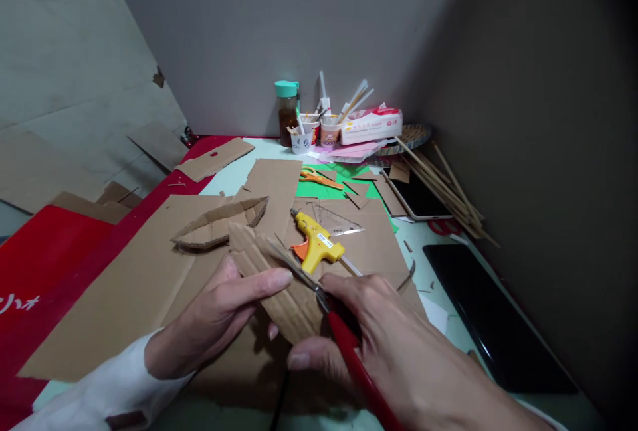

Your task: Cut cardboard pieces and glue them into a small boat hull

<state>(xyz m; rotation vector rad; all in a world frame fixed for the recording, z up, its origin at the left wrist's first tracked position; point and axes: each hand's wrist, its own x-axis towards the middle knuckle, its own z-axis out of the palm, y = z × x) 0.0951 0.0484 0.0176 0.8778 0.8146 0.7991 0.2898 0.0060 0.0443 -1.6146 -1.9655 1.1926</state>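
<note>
The pale desk (pixel 224 182) stands against a smooth grey panel (pixel 299 19), with a darker grey wall (pixel 538 119) on the right; a crimson covering (pixel 134 222) runs along the desk's left side, and beyond it lies a pale floor (pixel 64 52). In the middle, in front of me, the fingers of my left hand (pixel 222 298) grip a piece of ridged brown cardboard (pixel 302 315), held tilted above the desk, my thumb across its face; the fingers of my right hand (pixel 383 325) are closed around red-handled metal scissors (pixel 356 358), whose blades lie along the piece's upper right edge; I cannot tell how deep they bite.

Under my hands spreads a large flat sheet of matte brown cardboard (pixel 124 285); on it rests a leaf-shaped cardboard form (pixel 214 226) with low walls and pointed ends, its cut edges showing corrugation; just beyond the piece lies a yellow plastic glue gun (pixel 321 245) with an orange trigger, near a clear plastic set square (pixel 341 223). Farther back, orange-handled scissors (pixel 319 178) lie on a bright green sheet (pixel 306 190); thin wooden sticks (pixel 443 185) slant across the right side, near a glossy black slab (pixel 493 318); at the back stands a teal-lidded bottle (pixel 288 119) of dark brown contents, beside paper cups (pixel 302 142).
</note>
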